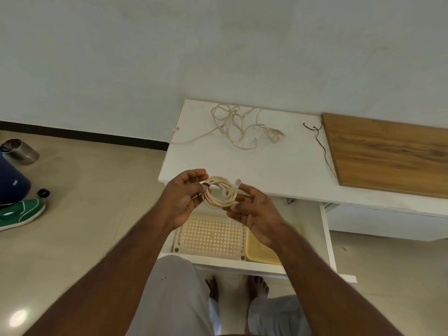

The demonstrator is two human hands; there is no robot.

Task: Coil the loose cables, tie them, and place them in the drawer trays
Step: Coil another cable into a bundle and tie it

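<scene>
**Between the two hands: a coiled cream cable being tied above the open drawer**

Between the hands, held in the air just above the drawer, sits the coiled cable, a cream cord wound into several loose round turns with a pale plug end sticking up on the side of the right hand. The left hand pinches the coil at its near-left edge, where a small dark tie wraps the turns; thumb and fingers are closed on that spot. The right hand cradles the opposite side, its fingers curled under and around the turns. Judged from its look, the cord is light, soft and springy: the turns will fan apart if either grip relaxes, so the best hold is across all turns at once, at the tie, not on a single strand or the plug. Directly below the hands, the drawer holds a perforated cream tray and, beside it under the right hand, a yellow tray. Beyond the hands, on the white worktop, lies a tangle of loose cream cables, not yet coiled. Further to the right of them rest thin black ties, touching the edge of a wooden board.
</scene>
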